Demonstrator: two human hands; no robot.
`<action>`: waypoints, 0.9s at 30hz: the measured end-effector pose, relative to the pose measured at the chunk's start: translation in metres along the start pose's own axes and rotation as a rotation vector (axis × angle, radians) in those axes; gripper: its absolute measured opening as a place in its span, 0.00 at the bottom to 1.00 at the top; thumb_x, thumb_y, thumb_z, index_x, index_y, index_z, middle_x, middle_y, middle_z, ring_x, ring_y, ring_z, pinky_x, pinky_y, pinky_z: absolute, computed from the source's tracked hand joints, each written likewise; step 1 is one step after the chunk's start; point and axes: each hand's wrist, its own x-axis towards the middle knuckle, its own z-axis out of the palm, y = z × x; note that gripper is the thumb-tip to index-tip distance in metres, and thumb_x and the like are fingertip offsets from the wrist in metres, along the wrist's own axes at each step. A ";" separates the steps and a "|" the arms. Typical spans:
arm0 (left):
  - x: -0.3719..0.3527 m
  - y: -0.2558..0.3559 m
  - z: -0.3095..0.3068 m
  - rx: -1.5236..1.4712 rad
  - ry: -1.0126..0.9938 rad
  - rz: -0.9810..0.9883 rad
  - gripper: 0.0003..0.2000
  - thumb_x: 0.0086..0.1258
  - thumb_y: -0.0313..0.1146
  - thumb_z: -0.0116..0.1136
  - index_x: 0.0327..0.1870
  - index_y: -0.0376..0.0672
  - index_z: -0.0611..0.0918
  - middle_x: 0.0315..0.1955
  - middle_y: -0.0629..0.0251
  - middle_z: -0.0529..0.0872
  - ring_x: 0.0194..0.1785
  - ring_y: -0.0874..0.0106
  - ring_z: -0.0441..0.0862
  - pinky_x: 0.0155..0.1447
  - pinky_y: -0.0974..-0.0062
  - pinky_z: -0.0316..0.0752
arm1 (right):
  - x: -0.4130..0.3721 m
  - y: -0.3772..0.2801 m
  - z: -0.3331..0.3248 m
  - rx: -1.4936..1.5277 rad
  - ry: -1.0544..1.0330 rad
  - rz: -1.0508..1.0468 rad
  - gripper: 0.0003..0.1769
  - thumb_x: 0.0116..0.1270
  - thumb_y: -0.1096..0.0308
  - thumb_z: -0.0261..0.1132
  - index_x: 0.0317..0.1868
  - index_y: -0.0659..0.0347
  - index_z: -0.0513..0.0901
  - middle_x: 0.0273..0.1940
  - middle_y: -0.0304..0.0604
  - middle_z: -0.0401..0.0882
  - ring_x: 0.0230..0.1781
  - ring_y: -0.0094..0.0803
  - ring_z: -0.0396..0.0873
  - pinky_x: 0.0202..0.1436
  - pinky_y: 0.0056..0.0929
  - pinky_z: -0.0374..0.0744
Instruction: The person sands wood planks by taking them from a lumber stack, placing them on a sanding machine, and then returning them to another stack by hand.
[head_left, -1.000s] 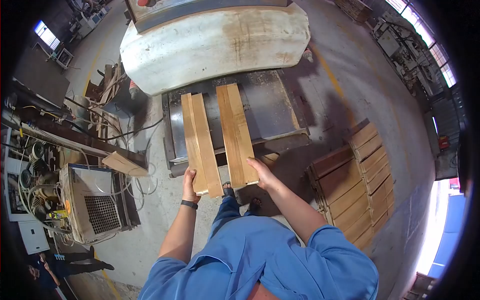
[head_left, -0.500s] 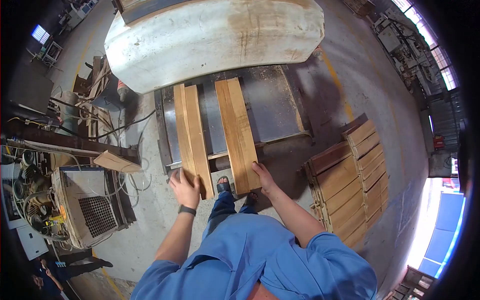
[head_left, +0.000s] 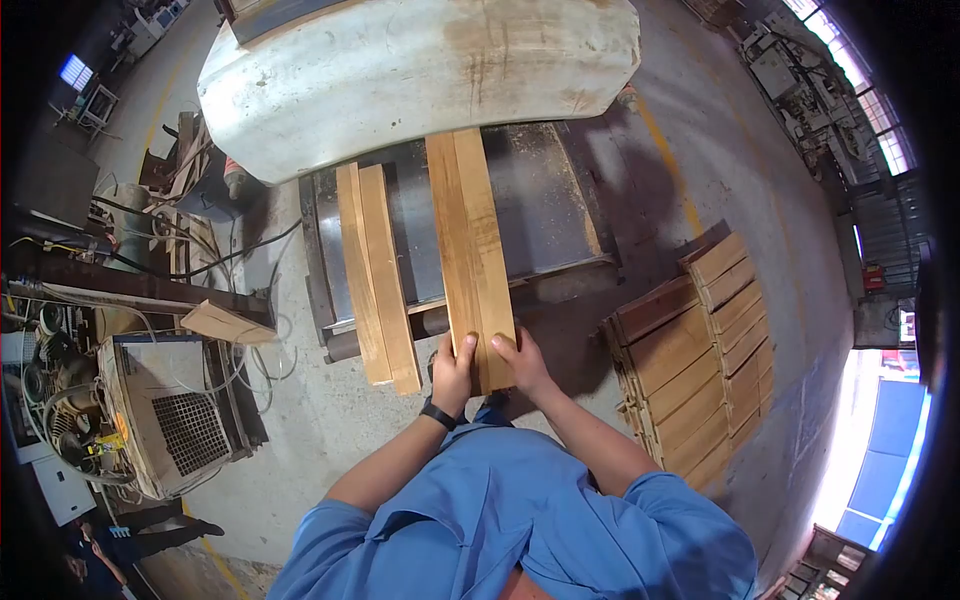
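Note:
My left hand (head_left: 453, 372) grips the left edge of a pair of wooden boards (head_left: 468, 240) near their close end, thumb on top. On the right edge of the same boards, my right hand (head_left: 520, 360) is closed, its thumb also on top. The boards lie side by side, their far end at the edge of the white machine hood (head_left: 420, 80). To their left, a second pair of boards (head_left: 378, 280) rests on the dark metal bed (head_left: 545, 220), its close end jutting past the front edge. Neither hand touches that pair.
Stacked wooden boards (head_left: 670, 370) stand on the floor at my right. A machine with a grille (head_left: 195, 430) and hoses is at my left, near a steel beam (head_left: 140, 290). Another person's legs (head_left: 165, 530) show at lower left.
My left hand has left the left pair of boards and moved right onto the other pair. My right hand stays on that pair, which has shifted slightly left and away from me.

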 end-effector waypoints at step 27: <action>0.014 -0.020 0.008 -0.439 -0.096 -0.419 0.33 0.81 0.64 0.46 0.70 0.42 0.75 0.48 0.54 0.87 0.52 0.62 0.86 0.54 0.60 0.81 | 0.033 0.011 -0.056 -0.126 -0.047 0.163 0.43 0.68 0.39 0.70 0.66 0.71 0.73 0.56 0.55 0.83 0.55 0.39 0.83 0.61 0.36 0.78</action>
